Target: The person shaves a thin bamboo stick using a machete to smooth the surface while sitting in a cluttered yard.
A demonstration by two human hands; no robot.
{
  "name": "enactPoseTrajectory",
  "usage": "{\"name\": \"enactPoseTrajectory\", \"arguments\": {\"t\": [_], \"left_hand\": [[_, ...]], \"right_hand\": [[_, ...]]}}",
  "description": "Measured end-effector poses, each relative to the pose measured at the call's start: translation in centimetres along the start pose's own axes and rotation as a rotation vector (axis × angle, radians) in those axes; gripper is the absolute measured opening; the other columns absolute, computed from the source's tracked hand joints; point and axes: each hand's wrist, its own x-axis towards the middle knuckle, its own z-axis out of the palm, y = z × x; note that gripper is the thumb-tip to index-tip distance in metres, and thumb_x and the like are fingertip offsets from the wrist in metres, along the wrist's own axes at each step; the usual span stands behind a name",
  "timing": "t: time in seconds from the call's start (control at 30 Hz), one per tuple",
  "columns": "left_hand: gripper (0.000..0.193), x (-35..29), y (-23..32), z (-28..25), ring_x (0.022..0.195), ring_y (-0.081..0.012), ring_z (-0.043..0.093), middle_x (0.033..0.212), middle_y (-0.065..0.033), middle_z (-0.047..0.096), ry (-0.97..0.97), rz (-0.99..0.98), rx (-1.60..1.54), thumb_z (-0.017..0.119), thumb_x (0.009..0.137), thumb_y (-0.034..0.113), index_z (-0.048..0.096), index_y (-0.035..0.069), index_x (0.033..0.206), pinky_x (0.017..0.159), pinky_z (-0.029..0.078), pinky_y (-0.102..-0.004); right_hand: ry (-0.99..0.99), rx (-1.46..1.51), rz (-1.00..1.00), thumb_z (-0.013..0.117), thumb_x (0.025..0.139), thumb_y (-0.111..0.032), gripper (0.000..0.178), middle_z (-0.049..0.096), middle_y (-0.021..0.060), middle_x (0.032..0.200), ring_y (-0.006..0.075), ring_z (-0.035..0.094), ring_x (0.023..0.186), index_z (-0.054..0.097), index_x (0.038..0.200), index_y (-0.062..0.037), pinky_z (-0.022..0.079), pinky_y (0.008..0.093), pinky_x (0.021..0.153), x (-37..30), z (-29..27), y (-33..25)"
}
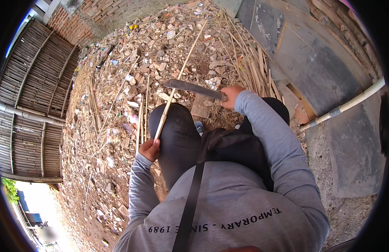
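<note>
My left hand [150, 150] is closed around the lower end of a long pale bamboo strip [177, 80]. The strip slants up and away across my left knee, its far end over the rubble. In my right hand [232, 96] is the handle of a machete [194, 88], mostly hidden by the fingers. Its broad dark blade points left, and near its tip it crosses the strip just beyond my knee. Whether the blade touches the strip I cannot tell for certain.
Broken brick and litter [161, 54] cover the ground. Split bamboo strips [249, 63] lie in a pile to the right, with a few more strips [141, 117] beside my left leg. Grey sheets [304, 59] and a pale pole [350, 103] stand at right; a bamboo fence [30, 71] at left.
</note>
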Motion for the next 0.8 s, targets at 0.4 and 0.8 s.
{"name": "enactPoseTrajectory", "arguments": {"t": [0.4, 0.8], "left_hand": [[0.029, -0.15, 0.23, 0.04, 0.049, -0.0049, 0.04, 0.061, 0.0041, 0.048, -0.006, 0.005, -0.023, 0.06, 0.091, 0.032, 0.059, 0.004, 0.083, 0.045, 0.029, -0.0201], [0.03, -0.08, -0.03, 0.04, 0.049, -0.0047, 0.039, 0.06, 0.0048, 0.047, 0.003, 0.024, -0.032, 0.059, 0.091, 0.032, 0.057, 0.004, 0.078, 0.045, 0.029, -0.0201]], "right_hand": [[0.006, -0.006, -0.015, 0.068, 0.07, -0.036, 0.036, 0.065, 0.0164, 0.082, 0.035, 0.062, 0.083, 0.061, 0.094, -0.0097, 0.049, 0.0421, 0.076, 0.08, 0.09, 0.16], [-0.007, 0.005, -0.017, 0.069, 0.07, -0.036, 0.039, 0.064, 0.0172, 0.084, 0.0349, 0.062, 0.085, 0.061, 0.097, -0.0088, 0.049, 0.0417, 0.077, 0.05, 0.01, 0.22]]}}
